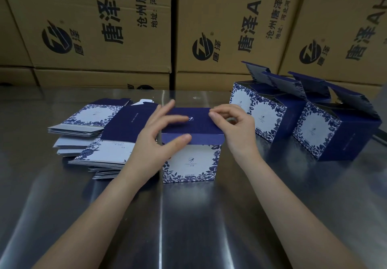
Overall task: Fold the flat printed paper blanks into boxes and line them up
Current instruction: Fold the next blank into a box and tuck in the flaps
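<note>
head view: at a steel table [188,222], i work on a blue-and-white box [191,162] standing upright at the centre, just in front of me, its dark blue lid [196,122] folded down over the top. my left hand [159,136] lies spread on the lid's left side, fingers straight across the top and thumb pressed to the front lip. my right hand [232,128] is curled, thumb and fingertips pinching the lid's right edge. to the left, touching my left hand, flat blanks [98,136] sit in loose, overlapping stacks. to the right, apart from the centre box, folded boxes [322,136] stand side by side with lids raised. brown cartons [100,28] with black print form a wall behind the table.
</note>
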Demonstrator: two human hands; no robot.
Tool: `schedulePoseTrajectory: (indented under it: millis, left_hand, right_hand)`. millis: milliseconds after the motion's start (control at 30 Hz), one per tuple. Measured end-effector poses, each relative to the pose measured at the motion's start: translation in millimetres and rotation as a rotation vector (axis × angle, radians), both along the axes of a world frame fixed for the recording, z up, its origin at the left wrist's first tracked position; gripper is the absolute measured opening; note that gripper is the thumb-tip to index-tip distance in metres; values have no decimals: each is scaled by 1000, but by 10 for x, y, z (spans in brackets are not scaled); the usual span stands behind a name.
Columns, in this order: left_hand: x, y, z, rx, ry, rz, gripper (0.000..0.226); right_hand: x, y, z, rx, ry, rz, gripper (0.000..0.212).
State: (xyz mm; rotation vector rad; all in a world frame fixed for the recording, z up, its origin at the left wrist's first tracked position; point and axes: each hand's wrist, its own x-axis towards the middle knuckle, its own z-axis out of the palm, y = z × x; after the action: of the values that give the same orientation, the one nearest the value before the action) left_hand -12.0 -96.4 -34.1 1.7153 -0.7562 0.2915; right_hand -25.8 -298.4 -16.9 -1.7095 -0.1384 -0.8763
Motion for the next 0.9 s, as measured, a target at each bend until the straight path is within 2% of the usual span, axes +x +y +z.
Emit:
schedulePoseTrajectory:
  millis: [67, 300, 467, 700, 900]
  left_hand:
    - [-47, -44, -17, -10, -17, 31, 25]
    - [-21, -59, -40, -29, -84, 83, 28]
    - [-29, -85, -44, -48, -104, 92, 28]
    - [-59, -161, -90, -4, -358, 214, 22]
    - [-61, -192, -64, -90, -242, 191, 12]
  right_hand:
    - [-8, -1, 0, -38, -2, -13, 18]
    - [-187, 15, -26, -223, 106, 80, 10]
    - [-272, 97, -117, -427, -30, 119, 21]
    - [-206, 146, -184, -319, -84, 89, 19]
    - [-195, 178, -153, -317, -92, 72, 17]
